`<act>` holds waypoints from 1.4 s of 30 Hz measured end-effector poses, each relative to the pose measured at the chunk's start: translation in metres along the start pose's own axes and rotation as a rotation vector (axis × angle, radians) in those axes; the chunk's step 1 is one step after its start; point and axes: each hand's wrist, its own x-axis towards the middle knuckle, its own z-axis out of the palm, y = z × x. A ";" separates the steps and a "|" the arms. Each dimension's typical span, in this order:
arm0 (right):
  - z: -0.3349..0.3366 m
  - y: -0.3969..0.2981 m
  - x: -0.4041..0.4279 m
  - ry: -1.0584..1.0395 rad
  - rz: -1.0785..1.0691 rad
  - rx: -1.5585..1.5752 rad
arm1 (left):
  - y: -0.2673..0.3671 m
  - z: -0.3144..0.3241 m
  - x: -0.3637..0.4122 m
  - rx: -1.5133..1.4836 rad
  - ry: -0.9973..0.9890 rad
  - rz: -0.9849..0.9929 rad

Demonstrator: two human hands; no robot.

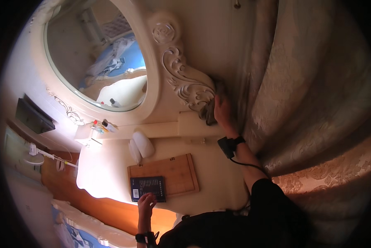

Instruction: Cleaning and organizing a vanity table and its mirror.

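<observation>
My right hand reaches to the edge of the carved scroll ornament beside the mirror. It grips a dark cloth, bunched against the end of the carving. Part of the cloth and the fingers are hidden behind the hand. My left hand is at the lower edge of a dark blue book, its fingers loosely bent and nothing seen in them. Whether it touches the book I cannot tell. The book lies on a brown wooden board with small metal clasps, on the cream dressing table.
An oval mirror rises behind the table. Two small bottles stand on its ledge, and a white rounded object lies by the board. A patterned curtain hangs close on the right. A white stand is at left.
</observation>
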 end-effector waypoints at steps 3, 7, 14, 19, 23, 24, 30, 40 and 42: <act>0.014 -0.029 0.013 0.149 0.034 -0.049 | 0.007 0.004 -0.005 -0.025 0.048 -0.002; 0.007 -0.106 0.028 -0.037 0.060 -0.308 | 0.020 0.003 -0.015 -0.040 0.086 0.028; 0.035 -0.180 0.073 0.069 0.076 0.139 | 0.035 0.015 0.003 -0.134 -0.092 0.120; 0.015 -0.242 0.099 0.179 -0.053 0.977 | 0.050 0.022 0.006 -0.124 -0.036 0.106; -0.010 -0.284 0.135 0.051 -0.370 0.863 | 0.063 0.021 0.003 -0.184 -0.043 0.146; -0.019 -0.297 0.139 -0.046 -0.470 0.612 | 0.070 0.023 -0.001 -0.175 -0.014 0.147; 0.000 -0.329 0.197 -0.803 -0.683 -0.578 | 0.051 -0.006 -0.004 -0.139 0.113 0.115; 0.010 -0.294 0.150 -0.184 -0.906 -0.329 | 0.053 -0.006 0.001 -0.167 0.112 0.105; 0.016 -0.279 0.140 0.110 -1.095 -0.197 | 0.056 -0.002 0.000 -0.176 0.062 0.149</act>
